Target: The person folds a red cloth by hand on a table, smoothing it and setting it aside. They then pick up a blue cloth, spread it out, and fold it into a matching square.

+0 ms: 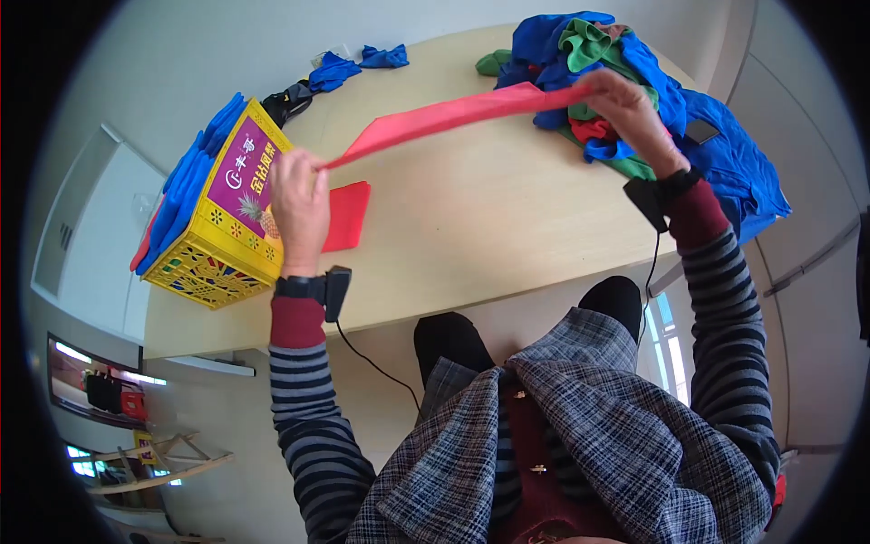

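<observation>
A red cloth (439, 125) hangs stretched in a long narrow band above the table. My left hand (301, 213) pinches its left end, beside the yellow crate. At the other end, my right hand (627, 116) is closed on the cloth's right end, in front of a heap of crumpled cloths (580, 68) in blue, green and red. A flat red folded cloth (348, 218) lies on the table just right of my left hand, partly hidden behind it.
The yellow plastic crate (213, 267) stands at the table's left, with blue cloths (186, 195) along its far side. Two small blue cloths (333, 72) and a black item (288, 102) lie at the far edge. The pale wooden table (489, 208) has its front edge near my knees.
</observation>
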The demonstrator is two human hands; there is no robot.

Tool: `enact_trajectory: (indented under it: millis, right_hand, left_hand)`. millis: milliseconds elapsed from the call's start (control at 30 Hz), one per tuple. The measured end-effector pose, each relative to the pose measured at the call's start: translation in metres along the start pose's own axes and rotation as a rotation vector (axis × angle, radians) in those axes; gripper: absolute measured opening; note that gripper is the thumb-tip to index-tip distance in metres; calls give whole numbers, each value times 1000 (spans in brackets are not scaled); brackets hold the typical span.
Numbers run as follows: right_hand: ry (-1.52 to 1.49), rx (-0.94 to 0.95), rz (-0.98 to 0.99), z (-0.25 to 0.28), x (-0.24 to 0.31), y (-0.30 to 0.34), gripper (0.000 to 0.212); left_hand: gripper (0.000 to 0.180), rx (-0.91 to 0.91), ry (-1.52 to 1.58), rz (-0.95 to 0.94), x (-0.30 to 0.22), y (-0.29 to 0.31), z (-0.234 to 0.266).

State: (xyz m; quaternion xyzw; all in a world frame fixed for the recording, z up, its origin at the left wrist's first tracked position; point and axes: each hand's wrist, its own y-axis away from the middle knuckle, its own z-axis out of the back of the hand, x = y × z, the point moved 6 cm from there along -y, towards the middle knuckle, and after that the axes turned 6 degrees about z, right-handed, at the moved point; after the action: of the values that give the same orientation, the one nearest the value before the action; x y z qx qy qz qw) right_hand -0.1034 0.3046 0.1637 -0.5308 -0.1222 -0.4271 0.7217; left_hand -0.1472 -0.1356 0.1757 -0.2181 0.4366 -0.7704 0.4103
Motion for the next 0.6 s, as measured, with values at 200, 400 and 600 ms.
enact_trajectory:
  millis: [200, 400, 600]
  right_hand:
    - [270, 206, -14, -83, -88, 148, 10]
    - [398, 231, -14, -85, -67, 183, 15]
    - [480, 278, 45, -86, -42, 193, 15]
  left_hand:
    - [15, 430, 77, 110, -11, 169, -76]
    - [15, 470, 109, 153, -32, 205, -58]
    - [16, 461, 156, 206, -37, 215, -42]
